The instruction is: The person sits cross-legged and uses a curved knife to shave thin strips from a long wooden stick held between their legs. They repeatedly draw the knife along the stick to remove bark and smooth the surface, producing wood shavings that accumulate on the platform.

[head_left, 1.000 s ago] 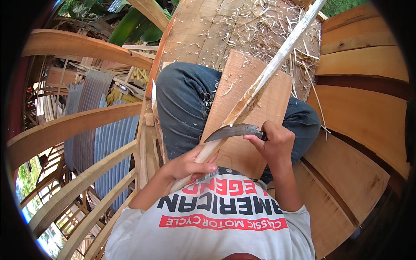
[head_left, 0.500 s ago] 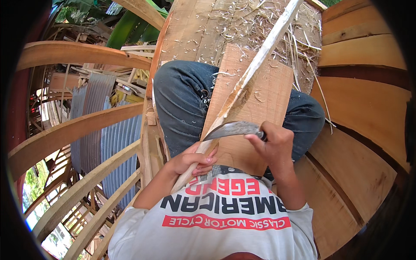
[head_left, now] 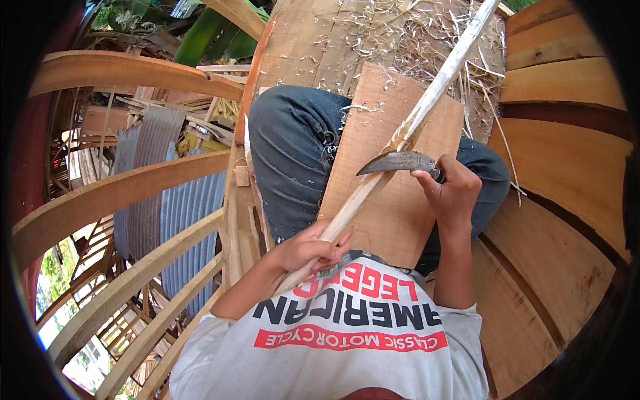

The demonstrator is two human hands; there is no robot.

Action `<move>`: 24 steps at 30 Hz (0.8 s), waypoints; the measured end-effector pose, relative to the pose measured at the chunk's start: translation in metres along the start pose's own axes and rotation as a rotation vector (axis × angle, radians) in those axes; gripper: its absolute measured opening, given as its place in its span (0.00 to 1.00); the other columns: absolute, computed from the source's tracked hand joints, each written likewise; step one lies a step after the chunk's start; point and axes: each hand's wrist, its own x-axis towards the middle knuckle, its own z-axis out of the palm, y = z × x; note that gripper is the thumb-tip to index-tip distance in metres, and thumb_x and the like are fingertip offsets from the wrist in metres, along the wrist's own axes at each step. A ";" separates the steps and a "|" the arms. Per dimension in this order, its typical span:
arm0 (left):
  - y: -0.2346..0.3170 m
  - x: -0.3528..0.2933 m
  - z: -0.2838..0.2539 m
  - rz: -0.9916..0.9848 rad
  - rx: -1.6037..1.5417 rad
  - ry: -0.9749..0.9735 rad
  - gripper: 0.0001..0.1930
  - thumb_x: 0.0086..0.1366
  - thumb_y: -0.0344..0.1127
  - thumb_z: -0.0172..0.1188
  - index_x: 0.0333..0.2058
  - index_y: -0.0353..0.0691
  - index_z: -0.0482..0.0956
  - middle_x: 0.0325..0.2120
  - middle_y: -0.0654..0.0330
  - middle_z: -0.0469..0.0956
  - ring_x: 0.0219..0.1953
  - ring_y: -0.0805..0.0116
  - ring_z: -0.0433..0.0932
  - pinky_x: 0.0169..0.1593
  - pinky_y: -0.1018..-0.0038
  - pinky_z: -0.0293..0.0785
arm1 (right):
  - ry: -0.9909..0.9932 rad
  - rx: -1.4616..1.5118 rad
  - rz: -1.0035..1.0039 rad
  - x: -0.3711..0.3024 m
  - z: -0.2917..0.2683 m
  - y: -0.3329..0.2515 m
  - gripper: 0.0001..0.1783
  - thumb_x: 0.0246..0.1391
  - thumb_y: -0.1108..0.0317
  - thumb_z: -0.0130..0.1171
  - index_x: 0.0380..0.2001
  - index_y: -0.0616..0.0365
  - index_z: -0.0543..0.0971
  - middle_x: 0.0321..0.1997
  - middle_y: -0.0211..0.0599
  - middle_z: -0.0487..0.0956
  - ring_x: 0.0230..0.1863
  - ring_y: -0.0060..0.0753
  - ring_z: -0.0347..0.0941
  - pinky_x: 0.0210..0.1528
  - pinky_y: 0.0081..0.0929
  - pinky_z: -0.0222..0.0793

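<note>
My left hand (head_left: 311, 250) is wrapped round the near end of a long pale wooden pole (head_left: 351, 208), close to my shirt. The pole slants up to the far right, its far part whitish and a brown patch partway along. In my right hand (head_left: 455, 185) is a curved knife (head_left: 402, 161), gripped by its dark handle, most of which the fingers hide. Its blade lies across the pole, tip pointing left, just on the near side of the brown patch. Under the pole, a flat wooden board (head_left: 380, 230) rests across my lap between my knees.
Curly wood shavings (head_left: 427, 47) litter the plank floor (head_left: 300, 50) ahead. Wooden slats (head_left: 560, 180) form a wall on the right. Curved wooden rails (head_left: 127, 193) run along the left, with corrugated metal sheets (head_left: 193, 200) and scrap wood beyond them.
The knife has moved away from my left hand, farther up the pole toward the brown patch. The view has shifted slightly, and my left hand keeps its hold on the pole.
</note>
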 end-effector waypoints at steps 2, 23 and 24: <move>0.001 -0.001 -0.001 0.013 -0.017 -0.010 0.14 0.52 0.27 0.56 0.35 0.40 0.60 0.20 0.66 0.63 0.13 0.81 0.59 0.18 0.84 0.55 | -0.006 -0.017 0.004 0.003 0.000 -0.004 0.36 0.40 0.33 0.67 0.10 0.55 0.65 0.09 0.37 0.65 0.10 0.38 0.64 0.14 0.29 0.58; 0.019 -0.030 0.027 0.034 1.198 0.710 0.17 0.49 0.32 0.62 0.36 0.30 0.69 0.26 0.36 0.77 0.35 0.36 0.78 0.38 0.60 0.74 | -0.050 0.390 0.424 -0.028 -0.039 0.019 0.28 0.56 0.51 0.64 0.18 0.65 0.71 0.11 0.44 0.61 0.13 0.32 0.53 0.17 0.28 0.54; 0.017 -0.034 0.024 0.036 1.215 0.724 0.17 0.49 0.33 0.62 0.35 0.31 0.69 0.25 0.36 0.76 0.34 0.36 0.78 0.37 0.59 0.74 | -0.082 0.388 0.459 -0.028 -0.039 0.021 0.28 0.56 0.51 0.64 0.18 0.65 0.71 0.11 0.45 0.61 0.12 0.34 0.54 0.17 0.29 0.54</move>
